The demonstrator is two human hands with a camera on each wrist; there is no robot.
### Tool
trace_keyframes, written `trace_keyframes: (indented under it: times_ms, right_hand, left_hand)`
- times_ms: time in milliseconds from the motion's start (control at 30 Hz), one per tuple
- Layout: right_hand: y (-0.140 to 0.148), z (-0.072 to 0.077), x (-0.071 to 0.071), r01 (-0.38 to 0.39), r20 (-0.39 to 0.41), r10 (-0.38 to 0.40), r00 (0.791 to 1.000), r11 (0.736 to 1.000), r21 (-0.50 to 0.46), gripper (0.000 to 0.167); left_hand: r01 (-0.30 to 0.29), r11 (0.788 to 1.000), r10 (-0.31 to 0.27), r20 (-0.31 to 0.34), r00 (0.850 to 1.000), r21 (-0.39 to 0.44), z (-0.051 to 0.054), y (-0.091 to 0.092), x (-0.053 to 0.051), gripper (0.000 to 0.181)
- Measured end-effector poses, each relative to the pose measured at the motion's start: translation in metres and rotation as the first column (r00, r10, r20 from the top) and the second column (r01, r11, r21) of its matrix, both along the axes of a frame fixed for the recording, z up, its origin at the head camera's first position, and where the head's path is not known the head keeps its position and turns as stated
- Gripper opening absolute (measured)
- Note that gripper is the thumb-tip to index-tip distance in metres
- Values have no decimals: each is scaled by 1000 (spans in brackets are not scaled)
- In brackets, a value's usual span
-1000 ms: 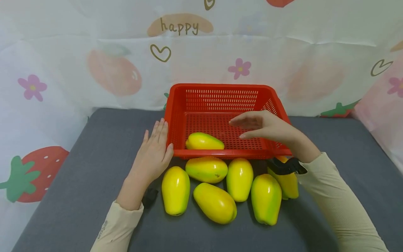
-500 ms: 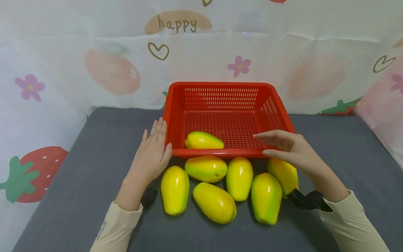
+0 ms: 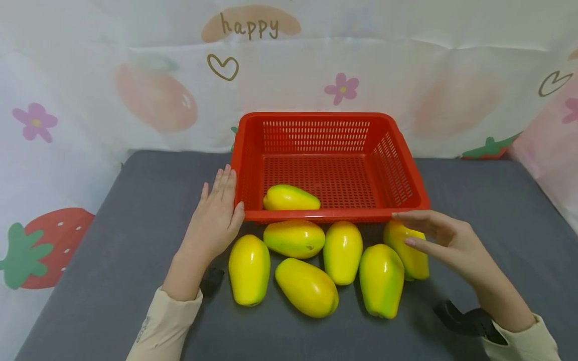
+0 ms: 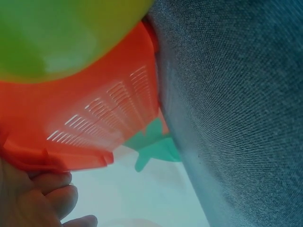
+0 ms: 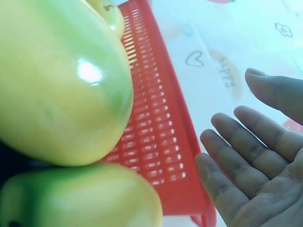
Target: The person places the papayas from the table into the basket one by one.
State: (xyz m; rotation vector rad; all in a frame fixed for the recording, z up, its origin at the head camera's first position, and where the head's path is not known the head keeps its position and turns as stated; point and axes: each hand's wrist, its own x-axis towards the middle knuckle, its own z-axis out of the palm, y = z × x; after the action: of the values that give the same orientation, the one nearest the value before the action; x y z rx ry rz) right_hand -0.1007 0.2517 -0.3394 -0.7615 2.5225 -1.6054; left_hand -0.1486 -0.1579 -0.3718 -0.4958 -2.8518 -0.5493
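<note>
My left hand (image 3: 213, 218) lies with extended fingers against the left side of the red plastic basket (image 3: 331, 216). In the left wrist view its fingertips touch the basket's rim. One yellow-green papaya (image 3: 291, 197) lies inside, along the near wall. My right hand (image 3: 451, 240) hovers at the basket's near right corner, fingers spread apart from the thumb and nothing held. Just left of it is the rightmost papaya (image 3: 408, 250), partly behind that hand. In the right wrist view the palm (image 5: 265, 189) shows bare, apart from two large papayas.
In front of the basket, several more papayas lie on the grey cloth: one at the left (image 3: 249, 271), one crosswise (image 3: 293, 239), one slanted (image 3: 307, 288), one upright (image 3: 343, 253) and one at the right (image 3: 381, 282). A printed curtain (image 3: 289, 75) hangs behind.
My right hand has moved out of the basket, right and toward me, down beside the rightmost papaya. The left hand stays at the basket's side. The view has tilted slightly.
</note>
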Motion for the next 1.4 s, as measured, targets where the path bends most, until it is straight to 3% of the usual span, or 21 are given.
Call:
trace_keyframes:
  times_ms: [200, 333, 500, 700, 1033, 1400]
  right_hand:
    - [6, -9, 10, 49, 20, -49, 999, 999, -10, 41]
    - [9, -11, 11, 42, 12, -42, 999, 999, 1, 42]
    - [13, -11, 9, 42, 2, -42, 999, 998, 38, 42]
    - [23, -8, 7, 113, -30, -110, 994, 986, 126, 41]
    - [31, -12, 6, 151, 25, -162, 986, 960, 237, 42]
    - [39, -25, 3, 199, 85, -228, 970, 945, 261, 45]
  left_hand:
    - [5, 1000, -5, -4, 1000, 5, 0, 0, -1, 62]
    - [3, 1000, -3, 1, 1000, 7, 1, -1, -1, 62]
    - [5, 1000, -5, -3, 1000, 11, 3, -3, -1, 62]
    - [10, 1000, -10, -13, 1000, 20, 3, -3, -1, 62]
    - [10, 1000, -10, -2, 1000, 17, 1, -2, 1, 62]
    - [19, 1000, -19, 0, 1000, 12, 0, -1, 2, 62]
